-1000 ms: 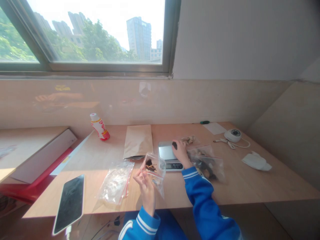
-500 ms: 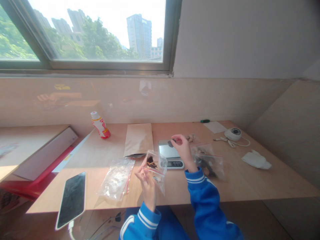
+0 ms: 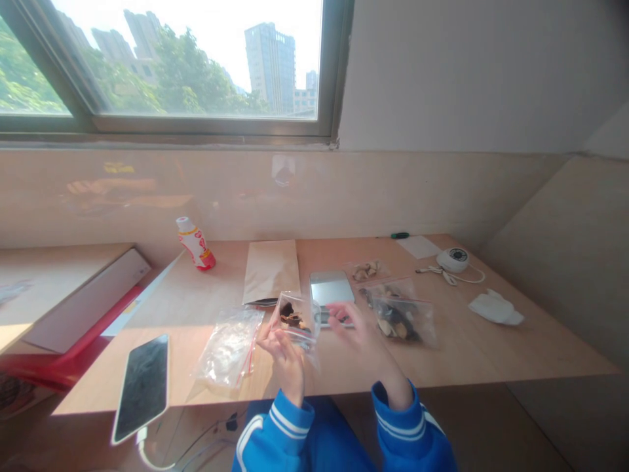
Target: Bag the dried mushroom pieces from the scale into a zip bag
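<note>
Nearest the camera, two blue sleeves with white cuffs reach over the front edge of the table (image 3: 466, 367). The left hand (image 3: 282, 347) holds up a small clear zip bag (image 3: 296, 320) with dark dried pieces inside, its fingers (image 3: 269, 331) closed on the bag's left edge, so the bag hangs just above the table in front of the scale. The right hand (image 3: 356, 328) is beside the bag on its right, fingers spread and loosely open; whether they touch the bag cannot be told through the blur. To the left lie a heap of empty clear bags (image 3: 228, 354) with red seals and, nearer the edge, a dark phone (image 3: 142, 385). Just behind the hands sits a small digital scale (image 3: 331, 288), with a brown paper pouch (image 3: 270, 270) on its left and a larger clear bag of dark pieces (image 3: 400, 318) on its right. Farther back stand a small red and white bottle (image 3: 195, 244), a little bag of pale pieces (image 3: 366, 269) and a white round device (image 3: 453, 259) with its cable.
</note>
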`<state>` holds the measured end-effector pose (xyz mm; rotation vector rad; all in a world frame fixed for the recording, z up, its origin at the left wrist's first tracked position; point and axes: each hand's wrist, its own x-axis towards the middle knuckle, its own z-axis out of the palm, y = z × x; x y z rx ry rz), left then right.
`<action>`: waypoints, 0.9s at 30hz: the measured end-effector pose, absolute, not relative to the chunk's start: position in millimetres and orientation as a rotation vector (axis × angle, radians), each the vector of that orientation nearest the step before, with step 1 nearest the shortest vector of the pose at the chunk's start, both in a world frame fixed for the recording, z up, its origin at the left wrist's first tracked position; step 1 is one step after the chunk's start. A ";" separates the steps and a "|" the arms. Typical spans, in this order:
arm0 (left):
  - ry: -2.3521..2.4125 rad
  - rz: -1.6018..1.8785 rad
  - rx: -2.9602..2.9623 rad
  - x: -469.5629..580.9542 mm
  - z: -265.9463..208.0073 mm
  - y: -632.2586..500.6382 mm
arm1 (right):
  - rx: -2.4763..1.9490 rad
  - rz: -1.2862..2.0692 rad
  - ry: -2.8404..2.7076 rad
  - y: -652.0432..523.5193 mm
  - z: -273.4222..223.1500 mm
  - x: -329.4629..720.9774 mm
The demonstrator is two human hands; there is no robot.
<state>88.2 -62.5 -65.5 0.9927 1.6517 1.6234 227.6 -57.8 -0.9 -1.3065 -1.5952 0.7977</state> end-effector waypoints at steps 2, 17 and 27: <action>1.667 1.646 0.942 92.7 -60.0 -65.2 | -1.313 0.929 -1.588 -66.4 -12.6 220.7; 1.194 1.384 1.294 51.3 -60.9 -19.7 | -0.977 1.224 -1.335 -71.4 -23.1 231.0; 1.139 1.168 1.186 52.7 -50.5 -23.9 | -1.134 1.170 -1.257 -65.7 -47.1 240.9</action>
